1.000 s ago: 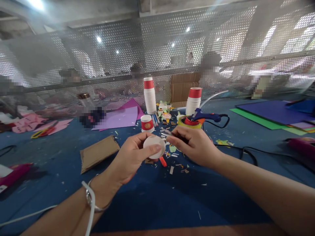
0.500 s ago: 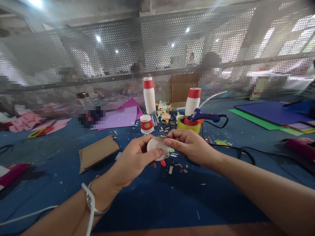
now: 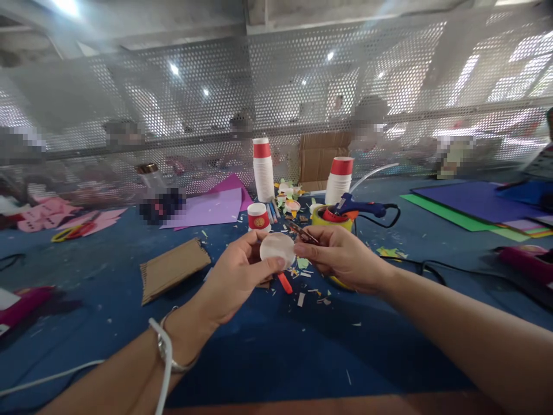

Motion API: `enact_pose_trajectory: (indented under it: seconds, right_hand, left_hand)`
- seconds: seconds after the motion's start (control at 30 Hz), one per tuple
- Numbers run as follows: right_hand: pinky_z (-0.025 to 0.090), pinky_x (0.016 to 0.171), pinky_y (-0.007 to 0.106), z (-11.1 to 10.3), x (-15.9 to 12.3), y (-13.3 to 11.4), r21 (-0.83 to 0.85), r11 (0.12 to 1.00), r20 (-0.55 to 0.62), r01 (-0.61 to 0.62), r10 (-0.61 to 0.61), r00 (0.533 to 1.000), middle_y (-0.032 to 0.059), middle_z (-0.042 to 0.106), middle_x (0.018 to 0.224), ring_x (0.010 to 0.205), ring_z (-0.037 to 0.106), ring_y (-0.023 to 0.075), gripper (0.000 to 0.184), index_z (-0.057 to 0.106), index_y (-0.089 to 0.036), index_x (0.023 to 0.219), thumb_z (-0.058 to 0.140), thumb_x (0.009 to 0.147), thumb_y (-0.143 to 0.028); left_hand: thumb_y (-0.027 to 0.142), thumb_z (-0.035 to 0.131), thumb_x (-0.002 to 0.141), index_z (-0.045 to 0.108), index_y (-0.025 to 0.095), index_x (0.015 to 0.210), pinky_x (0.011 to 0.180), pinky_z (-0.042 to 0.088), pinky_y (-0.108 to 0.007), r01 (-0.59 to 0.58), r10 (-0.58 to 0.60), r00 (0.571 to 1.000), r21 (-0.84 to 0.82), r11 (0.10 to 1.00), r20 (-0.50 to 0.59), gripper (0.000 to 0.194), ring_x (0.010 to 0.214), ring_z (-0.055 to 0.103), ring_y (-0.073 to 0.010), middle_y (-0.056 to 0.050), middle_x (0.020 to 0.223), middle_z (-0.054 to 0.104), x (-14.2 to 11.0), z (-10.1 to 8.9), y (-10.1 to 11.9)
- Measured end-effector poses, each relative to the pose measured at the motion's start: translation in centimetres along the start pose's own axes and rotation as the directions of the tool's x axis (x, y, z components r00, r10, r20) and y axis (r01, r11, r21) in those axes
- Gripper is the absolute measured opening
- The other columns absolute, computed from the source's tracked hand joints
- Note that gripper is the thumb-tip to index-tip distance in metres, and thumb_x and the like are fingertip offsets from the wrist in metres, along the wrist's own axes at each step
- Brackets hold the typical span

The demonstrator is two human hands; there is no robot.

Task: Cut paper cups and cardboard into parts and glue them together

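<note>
My left hand (image 3: 244, 271) pinches a round white paper disc (image 3: 276, 249) between thumb and fingers, its flat face towards me. Just right of it, my right hand (image 3: 339, 256) is closed on a small thin dark-brown piece (image 3: 305, 233), which points up and left towards the disc's edge; its kind is unclear. On the table below the disc lies an orange-red stick-like thing (image 3: 285, 283), partly hidden. Behind my left fingers stands an upturned red and white paper cup (image 3: 258, 218). Paper scraps (image 3: 301, 299) are scattered under both hands.
Stacks of paper cups (image 3: 263, 176) stand at the back. A blue glue gun (image 3: 360, 204) rests on a yellow tape roll (image 3: 322, 218), its black cable (image 3: 425, 264) running right. Corrugated cardboard (image 3: 175, 271) lies left, purple paper (image 3: 207, 208) behind it, coloured sheets (image 3: 462, 196) at right.
My right hand has drawn slightly right from the disc, and the dark-brown piece in its fingers now shows. The disc has turned a little in my left hand.
</note>
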State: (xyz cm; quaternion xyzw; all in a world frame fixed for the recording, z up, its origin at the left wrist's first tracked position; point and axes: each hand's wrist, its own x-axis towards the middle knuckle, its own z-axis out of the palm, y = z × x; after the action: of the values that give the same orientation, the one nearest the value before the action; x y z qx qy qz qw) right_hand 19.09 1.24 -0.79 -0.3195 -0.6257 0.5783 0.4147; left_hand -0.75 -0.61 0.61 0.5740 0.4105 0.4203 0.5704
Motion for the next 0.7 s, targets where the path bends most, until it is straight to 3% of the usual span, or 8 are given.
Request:
enact_pose_trajectory:
  seconds: [0.1, 0.2, 0.3, 0.4, 0.5, 0.7]
  right_hand:
    - [0.015, 0.04, 0.023, -0.42, 0.05, 0.09, -0.027, 0.999, 0.001, 0.018, -0.018, 1.0, -0.0109, 0.032, 0.054, 0.044, 0.022, 0.0044, 0.04, 0.052, -0.02, 0.074, 0.073, 0.079, -0.053]
    - [0.019, 0.042, 0.023, -0.71, 0.15, 0.22, -0.148, 0.987, -0.065, 0.065, -0.075, 0.995, -0.0099, 0.032, 0.054, 0.046, 0.025, 0.0059, 0.041, 0.051, -0.02, 0.069, 0.069, 0.082, -0.055]
    - [0.032, 0.05, 0.024, -0.78, 0.23, 0.22, -0.317, 0.937, -0.13, 0.149, -0.198, 0.971, -0.0052, 0.045, 0.062, 0.056, 0.04, 0.0089, 0.038, 0.056, -0.019, 0.071, 0.07, 0.081, -0.053]
    - [0.041, 0.061, 0.026, -0.69, 0.21, 0.01, -0.372, 0.907, -0.14, 0.195, -0.263, 0.955, 0.0005, 0.06, 0.078, 0.068, 0.051, 0.0121, 0.033, 0.064, -0.018, 0.086, 0.068, 0.084, -0.051]
    - [0.043, 0.062, 0.027, -0.58, 0.14, -0.16, -0.367, 0.91, -0.108, 0.195, -0.25, 0.962, 0.0024, 0.065, 0.082, 0.067, 0.052, 0.0119, 0.033, 0.067, -0.018, 0.089, 0.065, 0.086, -0.051]
    - [0.047, 0.064, 0.026, -0.64, 0.17, 0.36, -0.262, 0.954, -0.012, 0.146, -0.155, 0.988, 0.0028, 0.067, 0.083, 0.072, 0.058, 0.0137, 0.033, 0.069, -0.018, 0.09, 0.071, 0.082, -0.05]
  left_hand:
    - [0.022, 0.074, 0.075, 0.067, 0.017, 0.096, 0.06, 0.043, -0.021, -0.034, 0.033, 0.997, -0.011, 0.999, -0.075, 0.023, 0.071, 0.054, -0.0105, -0.002, 0.085, 0.066, 0.26, -0.15, 0.35]
    - [0.023, 0.07, 0.076, 0.069, 0.017, 0.093, 0.067, 0.05, -0.024, -0.04, 0.036, 0.996, -0.056, 0.998, -0.083, 0.018, 0.081, 0.058, -0.0149, -0.004, 0.091, 0.067, 0.35, -0.18, 0.58]
    - [0.023, 0.069, 0.075, 0.069, 0.017, 0.096, 0.07, 0.053, -0.029, -0.024, 0.022, 0.999, -0.061, 0.998, -0.042, 0.022, 0.084, 0.059, -0.0183, -0.005, 0.093, 0.067, 0.29, -0.18, 0.37]
    - [0.022, 0.068, 0.077, 0.069, 0.018, 0.102, 0.063, 0.048, -0.026, -0.001, 0.001, 1.0, 0.002, 1.0, 0.01, 0.026, 0.073, 0.056, -0.0146, -0.004, 0.087, 0.065, 0.18, -0.28, -0.03]
    - [0.023, 0.069, 0.078, 0.068, 0.018, 0.104, 0.06, 0.043, -0.025, -0.008, -0.001, 0.997, 0.118, 0.993, 0.075, 0.026, 0.068, 0.053, -0.0125, -0.002, 0.082, 0.064, 0.1, -0.34, -0.15]
    - [0.025, 0.07, 0.079, 0.066, 0.015, 0.09, 0.062, 0.043, -0.026, -0.125, 0.077, 0.986, 0.347, 0.93, 0.148, 0.015, 0.069, 0.051, -0.0126, -0.001, 0.078, 0.059, -0.12, 0.09, 0.32]
